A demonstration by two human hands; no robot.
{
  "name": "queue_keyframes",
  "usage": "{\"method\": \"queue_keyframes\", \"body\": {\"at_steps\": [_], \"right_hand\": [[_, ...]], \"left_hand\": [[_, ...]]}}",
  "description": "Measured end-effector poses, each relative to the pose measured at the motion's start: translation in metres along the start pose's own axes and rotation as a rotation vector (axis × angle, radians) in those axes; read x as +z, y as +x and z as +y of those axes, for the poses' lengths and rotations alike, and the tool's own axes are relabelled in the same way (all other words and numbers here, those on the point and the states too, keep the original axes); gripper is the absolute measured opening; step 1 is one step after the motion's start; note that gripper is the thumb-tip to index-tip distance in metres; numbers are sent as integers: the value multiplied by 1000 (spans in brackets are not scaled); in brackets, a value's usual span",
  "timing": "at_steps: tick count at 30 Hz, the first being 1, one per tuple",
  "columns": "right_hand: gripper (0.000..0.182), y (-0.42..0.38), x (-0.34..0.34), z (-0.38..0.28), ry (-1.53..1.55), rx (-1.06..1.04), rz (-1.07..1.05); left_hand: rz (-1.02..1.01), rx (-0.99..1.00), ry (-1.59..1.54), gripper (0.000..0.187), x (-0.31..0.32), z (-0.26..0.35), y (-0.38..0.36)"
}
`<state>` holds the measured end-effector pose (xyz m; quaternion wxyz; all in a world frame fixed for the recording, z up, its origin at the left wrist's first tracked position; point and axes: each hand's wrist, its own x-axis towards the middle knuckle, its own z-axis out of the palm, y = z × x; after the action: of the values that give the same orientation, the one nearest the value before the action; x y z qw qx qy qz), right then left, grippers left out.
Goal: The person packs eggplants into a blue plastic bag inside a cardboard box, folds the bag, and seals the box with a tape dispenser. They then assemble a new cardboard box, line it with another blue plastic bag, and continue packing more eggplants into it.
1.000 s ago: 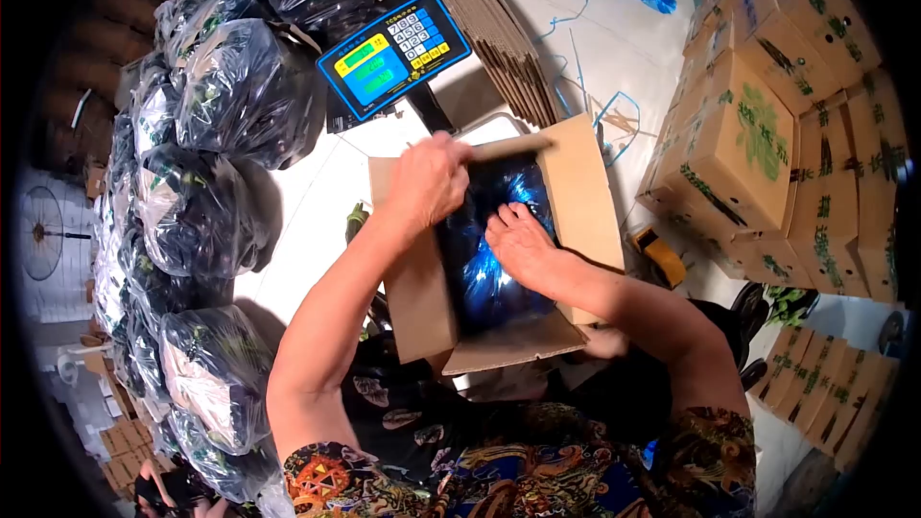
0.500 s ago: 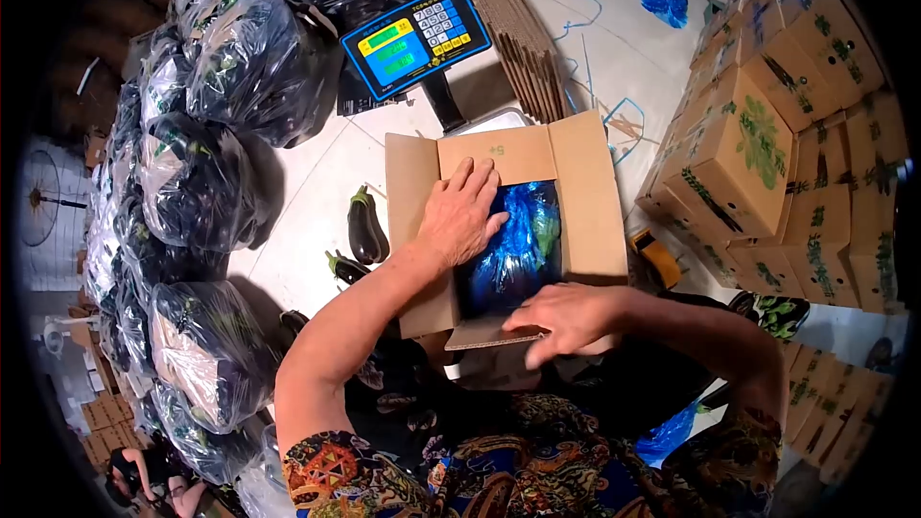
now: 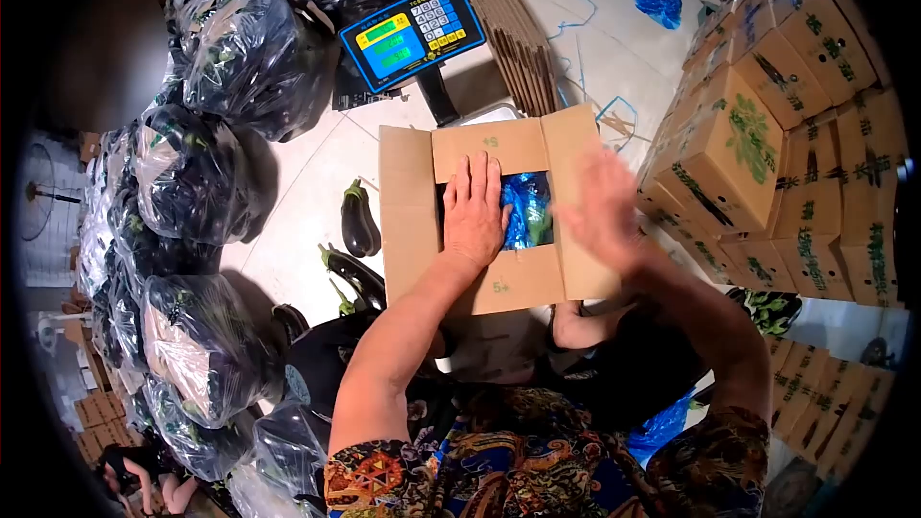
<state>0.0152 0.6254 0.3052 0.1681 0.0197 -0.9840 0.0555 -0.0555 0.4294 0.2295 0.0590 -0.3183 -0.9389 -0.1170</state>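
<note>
An open cardboard box [image 3: 403, 163] sits in front of me, its near and far flaps folded inward and its two side flaps spread out. Through the gap between the folded flaps show blue plastic film [image 3: 518, 216] and a green eggplant top. My left hand [image 3: 475, 216] lies with fingers outstretched, fingertips on the far flap [image 3: 489, 142] and palm over the opening. At the right side flap [image 3: 578, 168] is my right hand [image 3: 606, 211], blurred, fingers extended and thumb apart, holding nothing visible. Loose eggplants [image 3: 360, 221] lie on the floor left of the box.
Behind the box stands a scale with a lit display [image 3: 413, 36], beside a stack of flattened cartons [image 3: 508, 29]. Clear bags full of eggplants [image 3: 254, 67] line the left. Closed cartons [image 3: 715, 158] are piled on the right. Another person [image 3: 144, 480] is at lower left.
The near flap has been folded inward over the bagged contents. My right hand has moved from the near edge up to the right flap. My left hand stays on the far flap.
</note>
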Motion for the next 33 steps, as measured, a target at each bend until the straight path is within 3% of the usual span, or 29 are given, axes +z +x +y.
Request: {"method": "queue_keyframes", "body": {"at_steps": [1, 2, 3, 5, 6, 7, 8, 12, 13, 14, 15, 17, 19, 22, 23, 27, 29, 32, 33], "right_hand": [[68, 1, 4, 25, 49, 89, 116], [67, 0, 10, 43, 202, 293, -39], [60, 12, -7, 57, 624, 601, -533], [58, -11, -22, 27, 895, 224, -394], [61, -9, -14, -5, 508, 282, -431], [70, -1, -23, -32, 428, 252, -439], [69, 6, -21, -49, 367, 264, -466], [63, 1, 19, -61, 268, 28, -111], [60, -2, 31, -59, 249, -34, 3], [58, -3, 40, -59, 277, 23, -71], [57, -5, 48, -57, 271, -18, 0], [55, -7, 54, -55, 258, -86, 134], [52, -8, 64, -54, 264, -159, 27], [52, -4, 67, -50, 240, -191, -61], [54, -1, 65, -48, 240, -189, -48], [60, -4, 67, -48, 286, -107, -50], [60, -5, 72, -47, 349, 69, 7], [58, -1, 71, -52, 281, 70, -20], [58, 1, 71, -51, 262, 71, -49]], "left_hand": [[-2, -11, -2, 77, 0, 2, -2], [-15, -14, 10, 76, -1, 2, -2], [-11, -10, 35, 76, -2, 2, 0], [-17, 0, 81, 75, 0, 3, 0], [-24, -12, 73, 74, -3, 4, -1], [-31, -17, 69, 73, -6, 4, -1], [7, -7, 82, 77, 1, 0, 0], [-109, 44, -156, 83, -23, -13, 3], [-163, 78, -208, 74, -32, -22, 8], [-122, 146, -324, 69, -36, -41, 10], [-82, 214, -437, 64, -40, -61, 13], [195, 118, -98, 60, -71, -77, 20], [356, -70, -63, 61, -77, -111, 27], [-216, -598, -1014, 63, -49, -153, 25], [-230, -561, -1147, 73, -73, -114, 27], [-76, -271, -913, 88, -74, -40, 47], [-55, -138, -776, 85, -51, -50, 51], [-38, -73, -524, 83, -29, -54, 49], [-26, -43, -356, 75, -23, -50, 48]]}}
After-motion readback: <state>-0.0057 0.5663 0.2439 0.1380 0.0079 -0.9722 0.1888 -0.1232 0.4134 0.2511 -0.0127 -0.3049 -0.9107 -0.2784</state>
